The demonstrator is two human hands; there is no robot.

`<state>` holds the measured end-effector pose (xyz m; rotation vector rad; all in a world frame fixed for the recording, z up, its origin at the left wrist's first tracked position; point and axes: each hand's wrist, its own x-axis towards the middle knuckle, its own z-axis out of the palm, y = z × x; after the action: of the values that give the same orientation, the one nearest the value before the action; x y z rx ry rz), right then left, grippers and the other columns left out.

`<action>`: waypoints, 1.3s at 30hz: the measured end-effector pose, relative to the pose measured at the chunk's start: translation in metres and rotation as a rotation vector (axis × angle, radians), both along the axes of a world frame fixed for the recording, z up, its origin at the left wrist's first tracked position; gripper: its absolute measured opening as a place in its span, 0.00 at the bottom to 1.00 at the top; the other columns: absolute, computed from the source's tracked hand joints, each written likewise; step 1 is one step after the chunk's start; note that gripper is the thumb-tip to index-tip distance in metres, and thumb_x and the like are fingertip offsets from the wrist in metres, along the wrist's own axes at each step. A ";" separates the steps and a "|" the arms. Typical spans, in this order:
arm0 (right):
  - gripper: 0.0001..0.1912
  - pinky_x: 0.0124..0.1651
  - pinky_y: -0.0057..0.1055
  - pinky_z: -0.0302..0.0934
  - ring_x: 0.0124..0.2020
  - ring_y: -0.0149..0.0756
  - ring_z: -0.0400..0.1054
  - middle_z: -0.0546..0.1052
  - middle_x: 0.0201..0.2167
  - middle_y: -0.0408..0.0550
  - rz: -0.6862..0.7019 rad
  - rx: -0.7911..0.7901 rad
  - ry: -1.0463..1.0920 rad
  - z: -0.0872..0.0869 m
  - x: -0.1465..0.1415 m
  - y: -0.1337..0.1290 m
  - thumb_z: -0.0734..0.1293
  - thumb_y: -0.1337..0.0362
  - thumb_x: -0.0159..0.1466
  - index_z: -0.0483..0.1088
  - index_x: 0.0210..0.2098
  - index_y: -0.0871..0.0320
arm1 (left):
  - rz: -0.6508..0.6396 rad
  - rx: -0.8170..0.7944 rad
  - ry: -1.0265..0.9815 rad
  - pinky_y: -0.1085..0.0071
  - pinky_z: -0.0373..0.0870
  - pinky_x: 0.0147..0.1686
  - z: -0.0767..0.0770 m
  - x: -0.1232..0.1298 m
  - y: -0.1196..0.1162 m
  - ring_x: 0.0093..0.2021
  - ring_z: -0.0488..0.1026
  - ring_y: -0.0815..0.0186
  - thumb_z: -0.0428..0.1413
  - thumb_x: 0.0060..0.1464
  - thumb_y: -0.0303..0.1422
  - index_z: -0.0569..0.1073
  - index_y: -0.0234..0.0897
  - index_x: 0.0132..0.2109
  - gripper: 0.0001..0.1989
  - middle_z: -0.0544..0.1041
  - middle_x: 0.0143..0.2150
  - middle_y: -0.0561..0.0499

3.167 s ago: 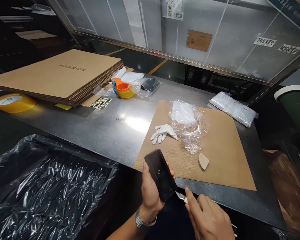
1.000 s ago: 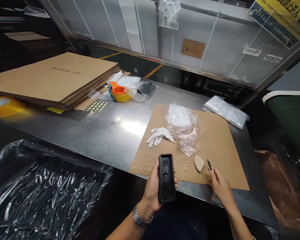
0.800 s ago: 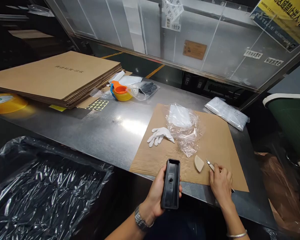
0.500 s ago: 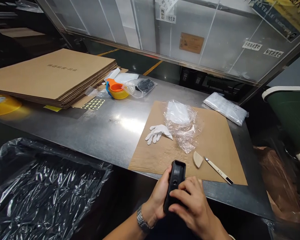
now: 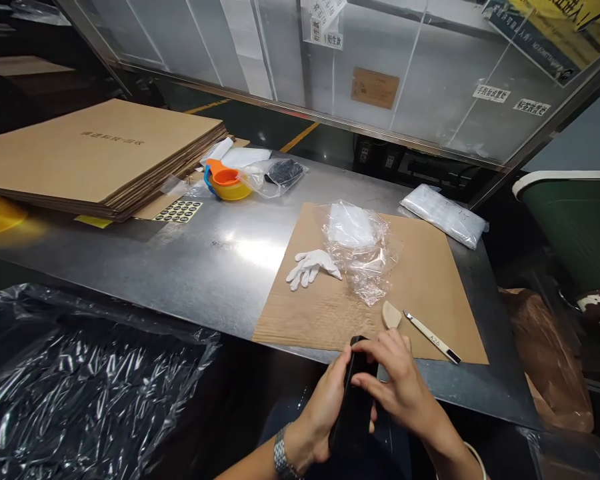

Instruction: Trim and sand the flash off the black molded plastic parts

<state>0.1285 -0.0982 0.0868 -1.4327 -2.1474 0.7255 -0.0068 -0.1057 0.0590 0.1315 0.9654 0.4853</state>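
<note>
A long black plastic part point(image 5: 351, 417) is tilted up over the table's front edge. My left hand point(image 5: 324, 405) wraps round its left side, with a metal-band watch on the wrist. At the part's upper end, the index finger and thumb of my right hand point(image 5: 401, 375) press on its edge, covering much of its face. Just beyond that hand lie a beige wedge-shaped pad point(image 5: 391, 315) and a pale-handled knife point(image 5: 431, 337) marked A26. A white glove point(image 5: 311, 268) and crumpled clear plastic bags point(image 5: 367, 267) rest on a cardboard sheet point(image 5: 433, 270).
Stacked flat cardboard point(image 5: 105, 150) covers the metal table's left end. Near it are a sticker sheet point(image 5: 177, 211), orange and yellow tape rolls point(image 5: 235, 191) and a bagged dark item point(image 5: 284, 172). A plastic-wrapped white pack point(image 5: 445, 215) lies right. Black plastic sheeting point(image 5: 90, 387) fills the lower left.
My right hand has moved up the black part to its top end, with the fingers spread wider. The part has turned, hiding its hollow face, and sits slightly lower. The view has shifted slightly.
</note>
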 end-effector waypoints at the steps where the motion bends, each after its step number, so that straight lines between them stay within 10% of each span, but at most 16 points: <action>1: 0.15 0.41 0.36 0.54 0.38 0.38 0.61 0.69 0.34 0.44 -0.013 0.019 -0.007 0.000 0.003 0.004 0.68 0.59 0.59 0.68 0.45 0.51 | -0.047 0.002 0.013 0.77 0.59 0.14 0.000 0.000 -0.001 0.13 0.66 0.68 0.41 0.54 0.55 0.72 0.31 0.30 0.30 0.71 0.15 0.46; 10: 0.11 0.36 0.28 0.58 0.31 0.30 0.64 0.72 0.26 0.43 -0.031 -0.092 0.281 -0.002 0.015 0.021 0.61 0.67 0.64 0.73 0.27 0.59 | -0.152 0.076 -0.018 0.78 0.59 0.13 0.000 -0.003 -0.003 0.12 0.66 0.69 0.40 0.54 0.55 0.72 0.29 0.28 0.32 0.70 0.14 0.47; 28: 0.09 0.34 0.27 0.60 0.32 0.32 0.67 0.73 0.30 0.48 0.102 -0.148 0.322 -0.010 0.023 0.016 0.65 0.67 0.60 0.75 0.39 0.59 | -0.301 -0.127 -0.069 0.79 0.60 0.10 -0.004 -0.002 -0.003 0.11 0.67 0.69 0.31 0.55 0.56 0.73 0.27 0.25 0.40 0.70 0.13 0.44; 39: 0.11 0.31 0.26 0.60 0.30 0.31 0.66 0.73 0.31 0.45 -0.265 -0.319 0.391 -0.029 0.013 0.000 0.65 0.60 0.60 0.70 0.41 0.58 | -0.041 0.239 0.135 0.76 0.62 0.17 -0.006 -0.004 -0.005 0.15 0.67 0.68 0.40 0.54 0.55 0.70 0.28 0.44 0.33 0.72 0.15 0.49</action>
<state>0.1412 -0.0982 0.0580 -1.5389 -1.5619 1.1711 -0.0103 -0.1102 0.0526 0.4024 1.0323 0.5584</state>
